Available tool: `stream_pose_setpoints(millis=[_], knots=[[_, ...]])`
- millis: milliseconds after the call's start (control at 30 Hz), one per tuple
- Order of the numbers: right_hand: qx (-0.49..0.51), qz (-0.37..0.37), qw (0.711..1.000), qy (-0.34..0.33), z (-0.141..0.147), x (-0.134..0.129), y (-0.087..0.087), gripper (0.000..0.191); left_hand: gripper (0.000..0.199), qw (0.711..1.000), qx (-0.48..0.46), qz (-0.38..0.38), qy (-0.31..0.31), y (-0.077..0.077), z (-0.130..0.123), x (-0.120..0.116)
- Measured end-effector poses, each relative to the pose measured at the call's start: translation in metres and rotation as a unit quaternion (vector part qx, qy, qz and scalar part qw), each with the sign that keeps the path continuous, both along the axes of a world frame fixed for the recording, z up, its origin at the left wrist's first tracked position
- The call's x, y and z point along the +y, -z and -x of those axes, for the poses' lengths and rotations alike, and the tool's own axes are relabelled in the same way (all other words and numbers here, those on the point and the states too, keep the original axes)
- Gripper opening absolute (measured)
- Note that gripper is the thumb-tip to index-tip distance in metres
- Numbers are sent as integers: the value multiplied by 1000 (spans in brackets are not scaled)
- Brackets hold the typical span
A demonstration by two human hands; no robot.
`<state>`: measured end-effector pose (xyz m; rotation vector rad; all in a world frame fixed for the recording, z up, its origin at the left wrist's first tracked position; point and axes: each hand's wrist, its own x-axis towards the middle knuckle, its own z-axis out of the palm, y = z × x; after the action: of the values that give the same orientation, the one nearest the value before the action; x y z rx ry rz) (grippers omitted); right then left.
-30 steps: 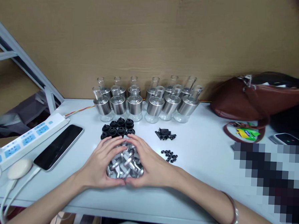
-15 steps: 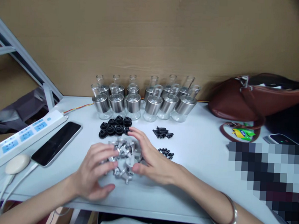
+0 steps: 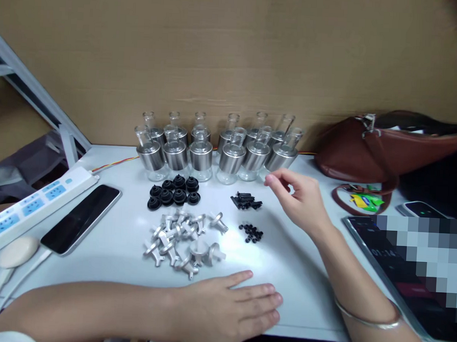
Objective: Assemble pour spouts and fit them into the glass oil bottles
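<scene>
Here's the left hand [image 3: 221, 311], open and palm down at the front edge of the bench [image 3: 112, 267], just in front of the loose pile of metal parts [image 3: 167, 246]! Black caps [image 3: 179, 196] sit behind them. And the right hand [image 3: 303, 203] curls near the bottles [image 3: 201, 159], right of the pins [image 3: 245, 197]; whether thumb and finger meet, I can't tell.

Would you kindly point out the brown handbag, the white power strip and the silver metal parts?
Brown handbag [image 3: 340, 155]: head view, on its leather side.
White power strip [image 3: 32, 207]: head view, on a blue socket near its middle.
Silver metal parts [image 3: 199, 248]: head view, on one part's disc.
</scene>
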<state>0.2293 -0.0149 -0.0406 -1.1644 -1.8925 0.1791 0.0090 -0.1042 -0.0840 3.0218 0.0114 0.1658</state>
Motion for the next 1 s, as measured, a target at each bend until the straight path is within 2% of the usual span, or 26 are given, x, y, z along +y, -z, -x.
stream_pose_setpoints(millis=[133, 300, 400, 667, 833, 933, 1000], knots=[[-84, 30, 994, -58, 3, -1, 8, 13, 55, 999, 17, 45, -1, 1, 0, 1], [-183, 53, 968, -164, 28, -11, 16, 21, 54, 996, 20, 84, 3, 1, -2, 2], [-192, 87, 961, -181, 33, -14, 19, 20, 53, 995, 26, 93, 4, 0, -2, 3], [-151, 151, 959, -188, 29, -12, 17, 11, 51, 995, 5, 100, 7, 0, 0, 5], [-11, 263, 947, -185, 21, -15, -1, 7, 41, 988, -57, 141, -8, 6, -3, 6], [70, 328, 919, -207, 9, -16, -13, 13, 38, 968, -142, 200, -42, 13, -5, 6], [111, 387, 878, -261, 1, -16, -18, 15, 43, 947, -190, 253, -58, 16, -5, 6]])
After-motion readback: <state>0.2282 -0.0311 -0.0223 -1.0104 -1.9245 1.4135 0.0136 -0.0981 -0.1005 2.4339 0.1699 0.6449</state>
